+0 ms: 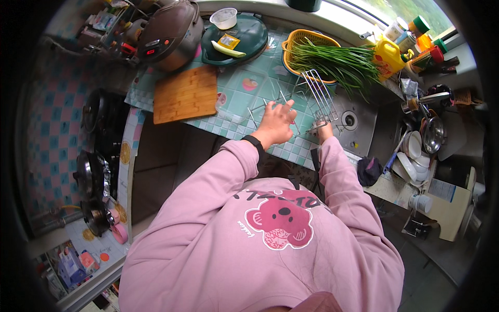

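Observation:
My right hand (325, 130) is closed on the near end of a metal wire rack (321, 94), which tilts up over the border between the tiled counter (239, 118) and the sink. My left hand (276, 124) is beside it above the counter, fingers apart and bent, and I see nothing held in it. Thin wire legs show around its fingertips; whether they belong to the same rack I cannot tell. Just beyond lies a clear plastic tray or lid (243, 88). A yellow basket (287, 46) of long green chives (332, 60) stands behind the rack.
Left of my hands, a wooden cutting board (185, 94) overhangs the counter edge. Behind it are a rice cooker (171, 36) and a dark green lidded container (254, 39). The steel sink (364, 136) is at right, with bowls (412, 145) beyond. Bottles (389, 54) line the windowsill.

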A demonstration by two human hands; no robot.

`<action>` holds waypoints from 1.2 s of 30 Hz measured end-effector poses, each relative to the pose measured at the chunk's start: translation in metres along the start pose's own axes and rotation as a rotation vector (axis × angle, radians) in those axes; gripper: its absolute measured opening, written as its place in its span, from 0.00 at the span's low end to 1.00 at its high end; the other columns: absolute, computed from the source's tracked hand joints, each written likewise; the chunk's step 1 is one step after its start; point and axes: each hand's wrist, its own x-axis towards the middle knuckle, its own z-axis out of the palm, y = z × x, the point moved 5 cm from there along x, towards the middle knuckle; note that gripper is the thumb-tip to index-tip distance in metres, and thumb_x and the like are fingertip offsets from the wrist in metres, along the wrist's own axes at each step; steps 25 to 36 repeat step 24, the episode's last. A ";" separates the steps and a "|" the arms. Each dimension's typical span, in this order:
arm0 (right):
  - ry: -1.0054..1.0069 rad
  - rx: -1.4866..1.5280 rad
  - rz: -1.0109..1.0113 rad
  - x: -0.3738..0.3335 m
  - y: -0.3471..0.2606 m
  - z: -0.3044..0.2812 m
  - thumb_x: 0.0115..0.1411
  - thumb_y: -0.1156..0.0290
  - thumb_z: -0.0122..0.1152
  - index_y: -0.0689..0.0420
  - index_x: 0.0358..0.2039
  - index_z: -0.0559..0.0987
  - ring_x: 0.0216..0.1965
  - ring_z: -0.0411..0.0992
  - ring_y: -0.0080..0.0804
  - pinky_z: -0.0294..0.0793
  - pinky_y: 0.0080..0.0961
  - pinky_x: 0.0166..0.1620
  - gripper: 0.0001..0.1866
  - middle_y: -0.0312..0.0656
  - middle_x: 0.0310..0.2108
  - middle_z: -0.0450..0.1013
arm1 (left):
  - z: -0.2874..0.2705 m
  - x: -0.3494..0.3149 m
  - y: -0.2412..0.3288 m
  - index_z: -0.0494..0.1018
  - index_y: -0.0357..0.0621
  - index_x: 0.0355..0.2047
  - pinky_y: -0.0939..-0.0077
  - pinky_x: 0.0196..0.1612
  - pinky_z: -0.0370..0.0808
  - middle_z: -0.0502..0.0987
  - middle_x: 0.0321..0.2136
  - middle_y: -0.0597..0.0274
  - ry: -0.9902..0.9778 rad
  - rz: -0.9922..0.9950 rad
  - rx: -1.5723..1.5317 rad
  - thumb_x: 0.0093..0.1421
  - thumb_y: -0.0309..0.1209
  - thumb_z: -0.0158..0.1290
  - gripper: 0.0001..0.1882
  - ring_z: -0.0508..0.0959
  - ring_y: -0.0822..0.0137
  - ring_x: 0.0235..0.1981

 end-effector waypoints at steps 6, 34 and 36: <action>-0.339 0.295 0.465 0.006 0.002 0.006 0.62 0.57 0.48 0.45 0.18 0.69 0.11 0.59 0.27 0.53 0.29 0.15 0.15 0.32 0.13 0.65 | -0.002 -0.001 0.001 0.69 0.51 0.43 0.50 0.58 0.58 0.62 0.58 0.56 0.021 -0.004 -0.001 0.43 0.35 0.57 0.23 0.71 0.59 0.48; -0.133 0.138 0.068 -0.054 -0.014 -0.034 0.61 0.66 0.62 0.57 0.31 0.75 0.19 0.66 0.23 0.64 0.21 0.21 0.09 0.36 0.22 0.70 | -0.005 0.004 -0.007 0.74 0.55 0.31 0.54 0.59 0.57 0.70 0.51 0.66 0.118 0.190 -0.135 0.44 0.31 0.59 0.12 0.73 0.62 0.50; -0.133 0.138 0.068 -0.054 -0.014 -0.034 0.61 0.66 0.62 0.57 0.31 0.75 0.19 0.66 0.23 0.64 0.21 0.21 0.09 0.36 0.22 0.70 | -0.005 0.004 -0.007 0.74 0.55 0.31 0.54 0.59 0.57 0.70 0.51 0.66 0.118 0.190 -0.135 0.44 0.31 0.59 0.12 0.73 0.62 0.50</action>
